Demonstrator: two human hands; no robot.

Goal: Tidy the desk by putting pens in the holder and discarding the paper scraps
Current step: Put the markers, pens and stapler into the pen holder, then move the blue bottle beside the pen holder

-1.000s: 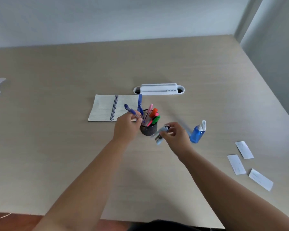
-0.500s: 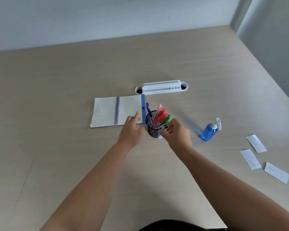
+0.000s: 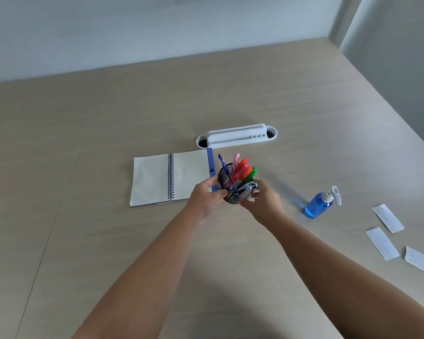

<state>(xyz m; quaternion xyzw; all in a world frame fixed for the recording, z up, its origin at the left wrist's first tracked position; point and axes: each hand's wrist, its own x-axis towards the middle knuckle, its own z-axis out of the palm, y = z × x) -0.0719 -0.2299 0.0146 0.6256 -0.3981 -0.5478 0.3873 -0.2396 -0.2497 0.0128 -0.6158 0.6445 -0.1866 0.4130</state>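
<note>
A black mesh pen holder (image 3: 232,198) stands on the desk just right of an open notebook. Sticking out of it are a blue pen (image 3: 223,165), a pink pen (image 3: 236,161), orange markers (image 3: 243,169) and a green marker (image 3: 253,172). My left hand (image 3: 205,197) wraps the holder's left side, with the thumb across its front. My right hand (image 3: 263,202) presses against the right side and pinches a grey-and-white pen (image 3: 248,188) that lies tilted in the holder's mouth. Three white paper scraps (image 3: 387,218) (image 3: 382,243) (image 3: 421,261) lie at the far right.
An open spiral notebook (image 3: 157,179) lies left of the holder. A white cable-port tray (image 3: 235,137) sits behind it. A blue pump bottle (image 3: 318,204) stands between the holder and the scraps. The desk's right edge runs close to the scraps.
My left hand let the blue pen drop into the holder and closed on the holder's side. My right hand carried the grey-and-white pen up into the holder's mouth.
</note>
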